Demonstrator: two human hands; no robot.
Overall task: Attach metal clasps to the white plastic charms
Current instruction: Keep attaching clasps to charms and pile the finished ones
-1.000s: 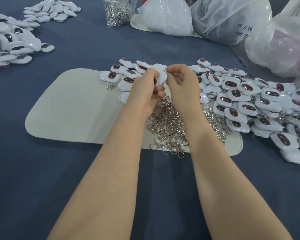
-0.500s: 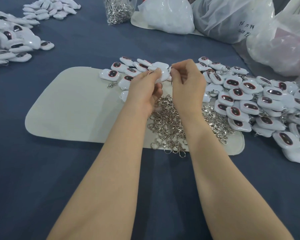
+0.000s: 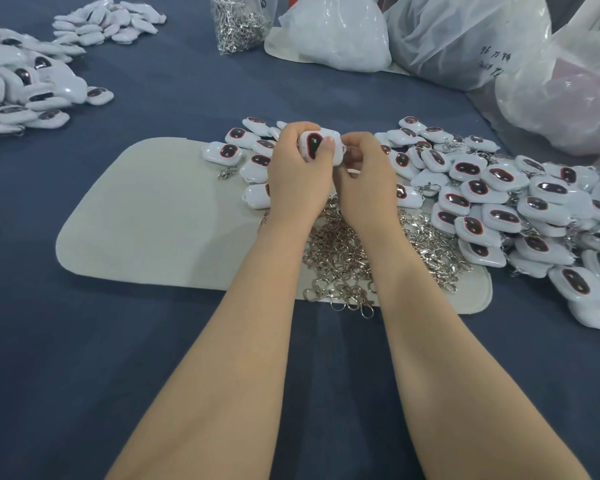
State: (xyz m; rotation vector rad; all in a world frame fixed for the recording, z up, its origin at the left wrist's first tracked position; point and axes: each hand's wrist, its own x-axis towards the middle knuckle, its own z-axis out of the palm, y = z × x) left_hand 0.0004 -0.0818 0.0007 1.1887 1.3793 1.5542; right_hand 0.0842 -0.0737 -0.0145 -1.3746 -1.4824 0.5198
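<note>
1. Bench [image 3: 84, 341], covered in dark blue cloth; carries everything listed below.
2. Translucent white plastic bags [image 3: 465, 39], bulging, massed along the far right edge; one bears dark handwriting, too blurred to read.
3. Pale grey mat with rounded corners [image 3: 146, 216], lying flat at the bench's middle; its left half is bare.
4. Right heap of white plastic charms with dark, red-rimmed oval faces [image 3: 499, 209], overlapping, spilling from the mat's right end onto the cloth. Several have metal clasps showing among them.
5. Left heap of like charms [image 3: 21, 88], at the far left edge, well apart from the mat.
6. Pile of loose silver metal clasps [image 3: 340, 261], tangled, on the mat's near edge beneath both wrists.
7. Small far heap of white pieces [image 3: 108, 22], beyond the left heap.
8. Clear bag of silver clasps [image 3: 238, 22], upright, just beside the white bags.
9. Left hand [image 3: 295, 178], raised over the mat; fingers wrapped behind item 11, thumb across its dark face.
10. Right hand [image 3: 368, 181], touching the left; fingers curled in, tips bunched at the right end of item 11. What they grip there cannot be told.
11. White plastic charm [image 3: 317, 147], held between both hands, dark face towards the camera, above the mat's far edge.
12. Single clasp [image 3: 226, 173], on the mat just left of the hands, below a charm.
</note>
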